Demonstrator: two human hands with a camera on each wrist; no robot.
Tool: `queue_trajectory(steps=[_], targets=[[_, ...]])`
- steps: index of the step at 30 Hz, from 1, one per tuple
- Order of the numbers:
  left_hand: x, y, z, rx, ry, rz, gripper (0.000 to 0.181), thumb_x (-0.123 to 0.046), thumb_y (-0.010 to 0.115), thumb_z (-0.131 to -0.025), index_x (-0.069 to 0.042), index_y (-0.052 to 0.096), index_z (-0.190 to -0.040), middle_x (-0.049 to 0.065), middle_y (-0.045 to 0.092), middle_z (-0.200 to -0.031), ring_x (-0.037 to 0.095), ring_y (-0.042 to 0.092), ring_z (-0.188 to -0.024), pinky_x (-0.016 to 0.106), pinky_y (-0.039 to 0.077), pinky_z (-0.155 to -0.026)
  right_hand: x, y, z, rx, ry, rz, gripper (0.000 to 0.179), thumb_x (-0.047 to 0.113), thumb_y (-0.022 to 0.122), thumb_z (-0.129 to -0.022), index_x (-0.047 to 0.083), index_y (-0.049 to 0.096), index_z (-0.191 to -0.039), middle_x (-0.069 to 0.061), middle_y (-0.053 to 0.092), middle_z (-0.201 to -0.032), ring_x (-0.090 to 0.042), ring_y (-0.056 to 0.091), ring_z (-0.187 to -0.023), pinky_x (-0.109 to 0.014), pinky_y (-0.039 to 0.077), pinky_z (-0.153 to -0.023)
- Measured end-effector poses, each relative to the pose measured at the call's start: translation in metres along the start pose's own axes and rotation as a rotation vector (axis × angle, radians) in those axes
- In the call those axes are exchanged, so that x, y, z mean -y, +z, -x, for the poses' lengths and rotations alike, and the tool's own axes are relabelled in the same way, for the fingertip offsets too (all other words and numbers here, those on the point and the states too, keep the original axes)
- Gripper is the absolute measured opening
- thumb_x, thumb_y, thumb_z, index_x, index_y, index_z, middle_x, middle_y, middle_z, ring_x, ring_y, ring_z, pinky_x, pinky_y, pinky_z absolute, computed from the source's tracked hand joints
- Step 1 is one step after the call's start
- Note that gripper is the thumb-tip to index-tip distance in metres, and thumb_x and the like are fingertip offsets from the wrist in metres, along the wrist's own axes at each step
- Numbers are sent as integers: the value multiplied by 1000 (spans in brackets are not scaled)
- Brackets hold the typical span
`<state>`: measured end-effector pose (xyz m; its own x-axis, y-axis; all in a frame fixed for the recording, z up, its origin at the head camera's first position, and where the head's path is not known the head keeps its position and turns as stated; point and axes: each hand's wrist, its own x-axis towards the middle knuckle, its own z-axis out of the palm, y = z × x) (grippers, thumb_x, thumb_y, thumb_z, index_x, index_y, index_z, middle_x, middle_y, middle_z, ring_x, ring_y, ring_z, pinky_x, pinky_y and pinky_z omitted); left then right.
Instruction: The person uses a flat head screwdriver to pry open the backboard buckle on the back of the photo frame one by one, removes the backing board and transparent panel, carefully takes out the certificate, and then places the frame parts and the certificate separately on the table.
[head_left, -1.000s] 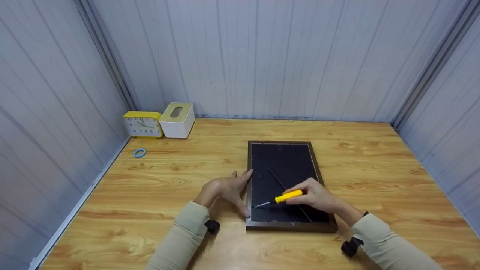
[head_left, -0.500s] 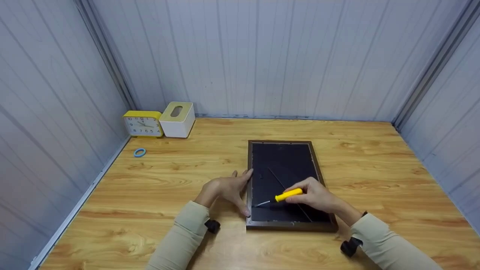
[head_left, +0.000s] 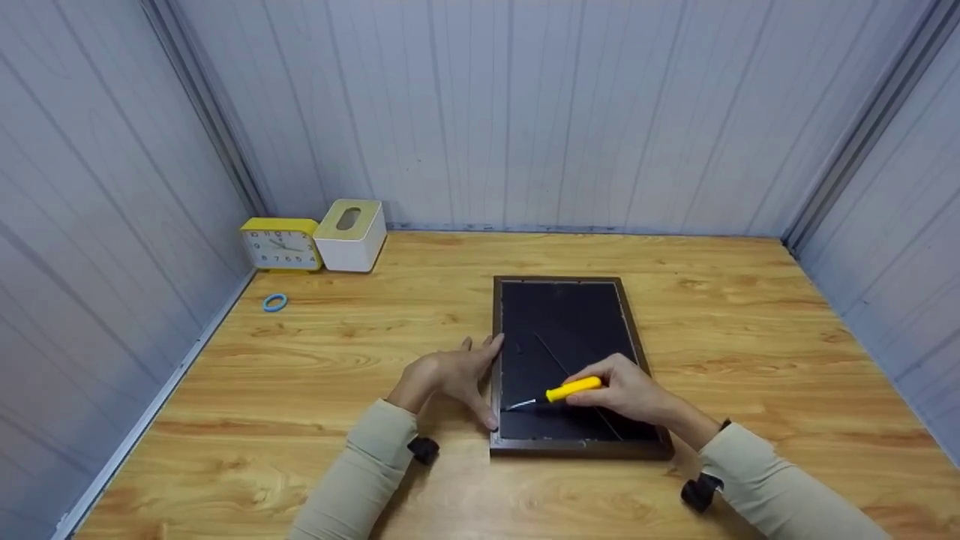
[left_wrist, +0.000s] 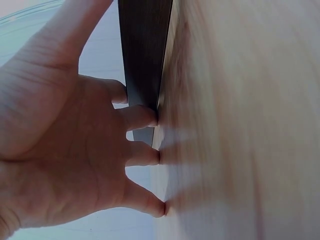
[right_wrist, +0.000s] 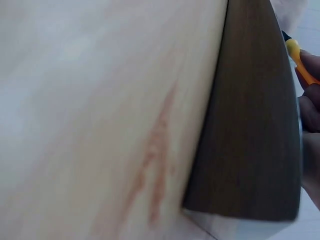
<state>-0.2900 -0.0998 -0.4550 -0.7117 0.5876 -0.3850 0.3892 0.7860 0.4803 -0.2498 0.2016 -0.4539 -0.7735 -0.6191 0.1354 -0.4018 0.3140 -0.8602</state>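
A dark brown picture frame (head_left: 570, 448) lies back side up on the table, its black backing board (head_left: 562, 315) showing with a thin dark stand strip slanting across it. My left hand (head_left: 457, 375) rests with spread fingers against the frame's left side; in the left wrist view the fingertips (left_wrist: 159, 157) reach down to the tabletop. My right hand (head_left: 630, 390) pinches the yellow handle of a screwdriver (head_left: 574, 388) above the board. Its metal tip meets the inner left edge near the lower corner. The right wrist view shows mostly the frame's side (right_wrist: 250, 125), hiding much of that hand.
At the back left a yellow alarm clock (head_left: 281, 247) stands beside a white tissue box (head_left: 351, 251) with a wood-coloured lid. A small blue ring (head_left: 274, 302) lies in front of the clock. Pale panelled walls (head_left: 480, 112) bound the wooden table (head_left: 360, 300).
The screwdriver tip has shifted slightly left, up to the frame's inner edge. My left hand keeps its place on the frame. The head view has tilted a little.
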Motion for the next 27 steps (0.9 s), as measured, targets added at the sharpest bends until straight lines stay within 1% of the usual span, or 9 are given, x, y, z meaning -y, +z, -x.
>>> queue_trajectory(steps=[3,6,10,13,17,18,21,25,27], targets=[[0,-2,3,-6,-18,-9,146,-57,90,-61,-19,-9,-161,9,-2,-167,38,-6,-150,58,15,-118,15,3,-2,20,6,-1,20,4,76,-88,-5,76,-106,-11,75,-94,-9,59,-74,-20,50,-67],[2,-2,5,-14,-22,-8,146,-53,92,-61,-18,-7,-161,9,1,-167,38,-3,-150,57,16,-118,22,7,-5,38,13,13,20,6,76,-88,-3,76,-107,-10,75,-93,-8,58,-74,-19,49,-67],[3,-2,2,-14,-6,11,146,-50,93,-61,-16,-7,-161,10,1,-167,39,-2,-150,56,17,-118,9,7,-9,26,43,29,19,9,76,-89,2,78,-106,-7,74,-93,-11,57,-75,-20,47,-67],[1,-2,-1,-13,-1,7,146,-51,93,-60,-16,-7,-161,9,2,-167,38,-1,-150,56,18,-118,4,7,-13,40,49,5,17,14,74,-92,5,76,-107,-11,72,-89,-23,60,-72,-24,50,-64],[1,-1,-2,-18,1,0,146,-53,93,-60,-16,-6,-162,9,4,-167,39,1,-150,56,18,-117,21,9,-22,91,6,-9,18,18,70,-95,3,74,-106,-21,71,-87,-40,66,-68,-33,55,-60],[1,0,-2,-20,0,2,146,-53,93,-60,-16,-6,-162,9,4,-167,39,1,-150,57,18,-117,25,9,-25,103,-9,-2,18,17,70,-96,2,74,-105,-21,71,-87,-42,67,-70,-35,56,-60],[0,0,-1,-17,-6,4,147,-54,92,-59,-17,-6,-162,9,3,-167,38,0,-150,57,17,-117,38,10,-32,128,-35,36,17,16,70,-96,1,74,-102,-20,72,-87,-42,69,-72,-36,57,-60],[-1,-2,0,-21,-20,-8,146,-55,92,-59,-19,-5,-162,7,4,-167,37,1,-151,57,18,-117,56,14,-43,146,-36,103,13,13,70,-95,1,75,-97,-17,74,-84,-37,71,-73,-38,58,-61],[-1,-2,1,-23,-26,-7,146,-56,92,-59,-19,-5,-162,7,5,-167,37,2,-151,57,19,-117,64,18,-49,153,-23,136,11,12,70,-95,2,75,-93,-14,74,-82,-35,72,-72,-39,59,-61]])
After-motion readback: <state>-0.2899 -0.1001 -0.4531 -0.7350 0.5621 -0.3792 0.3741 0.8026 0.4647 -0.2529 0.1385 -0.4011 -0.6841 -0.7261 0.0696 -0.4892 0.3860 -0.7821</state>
